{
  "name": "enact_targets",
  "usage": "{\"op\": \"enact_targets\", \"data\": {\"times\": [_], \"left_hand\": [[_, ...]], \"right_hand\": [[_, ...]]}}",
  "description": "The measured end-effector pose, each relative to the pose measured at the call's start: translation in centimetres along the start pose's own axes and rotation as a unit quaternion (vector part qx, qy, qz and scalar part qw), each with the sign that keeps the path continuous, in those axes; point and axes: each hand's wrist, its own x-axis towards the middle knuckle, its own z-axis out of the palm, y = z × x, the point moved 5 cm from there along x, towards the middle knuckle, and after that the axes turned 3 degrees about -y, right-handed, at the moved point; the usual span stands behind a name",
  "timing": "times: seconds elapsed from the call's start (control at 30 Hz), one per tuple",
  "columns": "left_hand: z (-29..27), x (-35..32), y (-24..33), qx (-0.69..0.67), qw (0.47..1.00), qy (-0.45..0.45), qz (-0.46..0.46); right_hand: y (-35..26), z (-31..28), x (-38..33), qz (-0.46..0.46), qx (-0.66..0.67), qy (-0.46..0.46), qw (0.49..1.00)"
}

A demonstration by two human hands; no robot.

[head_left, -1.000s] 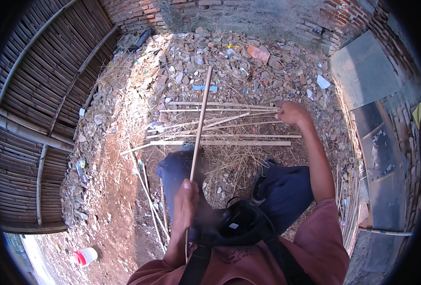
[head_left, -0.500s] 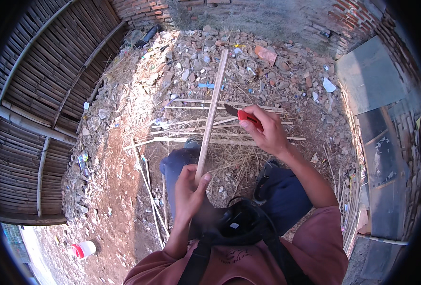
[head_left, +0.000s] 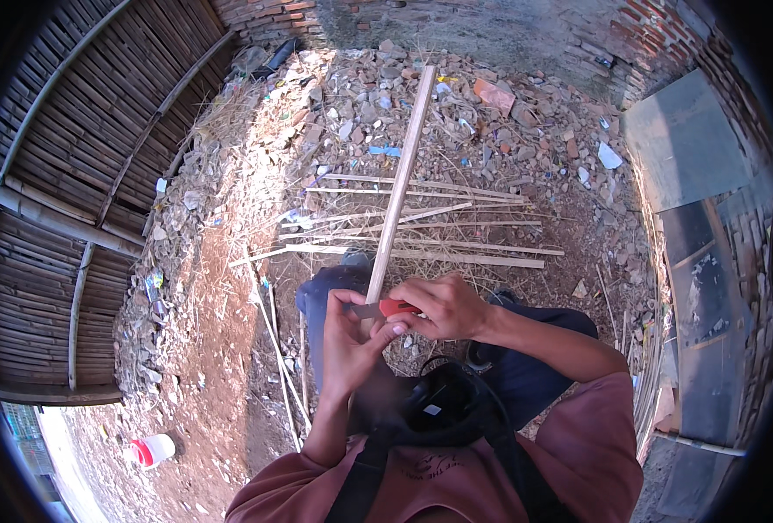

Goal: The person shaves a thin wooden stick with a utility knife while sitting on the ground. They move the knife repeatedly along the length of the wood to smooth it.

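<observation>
Far left, a slatted panel (head_left: pixel 64 192) is crossed by a few pale poles, and below it a red and white container (head_left: pixel 153 450) can be seen on the dirt ground (head_left: pixel 207 349). Some thin sticks (head_left: pixel 282 366) are scattered near the left knee (head_left: pixel 321 296).

Next up, the left hand (head_left: pixel 341 344): its grip is closed around the lower end of a long, flat wooden strip (head_left: pixel 405 166), which is angled away from the body and a bit to the right. A red-handled knife (head_left: pixel 395 307) is clasped in the right hand (head_left: pixel 445 309), grip wrapped snugly, and its blade is held across the strip right by the left hand. Whether the wood's actually being cut can't be told.

Beyond the hands, more pale strips (head_left: pixel 482 259) are spread roughly sideways. Over on the right, a greyish sheet (head_left: pixel 687 144) is set above darker panels (head_left: pixel 700 288).
</observation>
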Motion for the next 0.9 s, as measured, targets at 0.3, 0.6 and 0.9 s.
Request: {"op": "enact_targets", "data": {"times": [0.3,0.6,0.9], "left_hand": [[-0.7,0.3,0.5,0.022,0.999,-0.026,0.015],[-0.3,0.3,0.4,-0.028,0.999,-0.019,0.022],[0.1,0.3,0.9,-0.037,0.999,-0.007,0.023]], "right_hand": [[-0.2,0.4,-0.2,-0.004,0.008,0.0,1.0],[-0.9,0.1,-0.1,0.006,-0.031,0.003,1.0],[-1.6,-0.2,0.0,0.004,-0.065,0.021,0.998]]}}
